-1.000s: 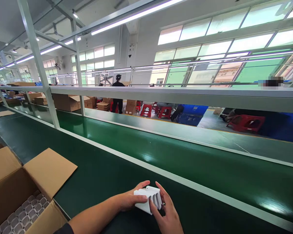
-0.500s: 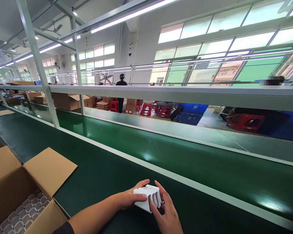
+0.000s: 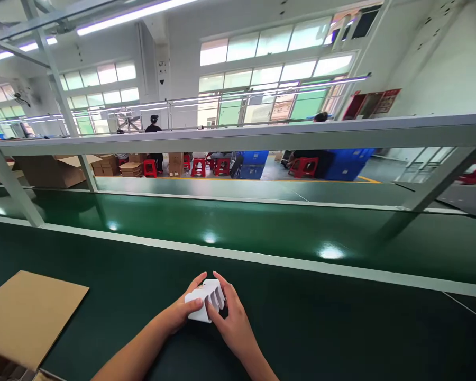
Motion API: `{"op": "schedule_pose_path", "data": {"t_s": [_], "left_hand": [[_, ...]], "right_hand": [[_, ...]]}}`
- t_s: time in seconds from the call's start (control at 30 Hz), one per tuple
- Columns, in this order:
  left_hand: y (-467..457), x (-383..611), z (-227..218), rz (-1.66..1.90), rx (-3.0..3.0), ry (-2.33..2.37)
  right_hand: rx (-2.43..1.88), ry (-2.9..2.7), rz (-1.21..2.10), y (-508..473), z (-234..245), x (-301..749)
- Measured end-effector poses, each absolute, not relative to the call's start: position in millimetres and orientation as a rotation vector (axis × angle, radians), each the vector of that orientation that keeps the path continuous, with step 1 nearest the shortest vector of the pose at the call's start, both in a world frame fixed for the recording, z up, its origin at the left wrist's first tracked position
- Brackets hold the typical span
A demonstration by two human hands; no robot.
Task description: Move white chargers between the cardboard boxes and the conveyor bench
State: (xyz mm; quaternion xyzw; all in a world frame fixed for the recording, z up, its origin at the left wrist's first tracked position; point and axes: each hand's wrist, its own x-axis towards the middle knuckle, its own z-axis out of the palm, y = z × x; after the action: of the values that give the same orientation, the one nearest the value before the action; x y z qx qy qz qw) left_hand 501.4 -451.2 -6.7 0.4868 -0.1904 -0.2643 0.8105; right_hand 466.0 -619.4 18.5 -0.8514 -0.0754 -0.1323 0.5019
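1. The white part point(image 3: 203, 294) is to the right of the cardboard box point(image 3: 35, 317), well apart from it, over the green table point(image 3: 321, 328). We cannot tell whether it touches the tabletop.
2. Our left hand point(image 3: 178, 312), the nearer one to the box, is closed partway around the part, its thumb laid across the plain face.
3. Our right hand point(image 3: 235, 320), on the side away from the box, curls around the slotted end, thumb at the slots and forefinger reaching past the far edge. Our other fingertips are hidden.
4. We judge it light, probably moulded plastic, so a gentle pinch should carry it.
5. The body looks stiff; the thin curved fins seem likelier to bend or chip under a squeeze.
6. Its smooth skin may slip, so we do best gripping the plain end towards the box and only steadying the finned end.
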Motion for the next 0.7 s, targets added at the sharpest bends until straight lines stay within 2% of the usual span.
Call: {"op": "schedule_pose_path", "data": {"t_s": [0.7], "left_hand": [[-452, 490, 6, -0.633, 0.932, -0.391]], "right_hand": [[-1.949, -0.038, -0.403, -604, -8, 456]]}}
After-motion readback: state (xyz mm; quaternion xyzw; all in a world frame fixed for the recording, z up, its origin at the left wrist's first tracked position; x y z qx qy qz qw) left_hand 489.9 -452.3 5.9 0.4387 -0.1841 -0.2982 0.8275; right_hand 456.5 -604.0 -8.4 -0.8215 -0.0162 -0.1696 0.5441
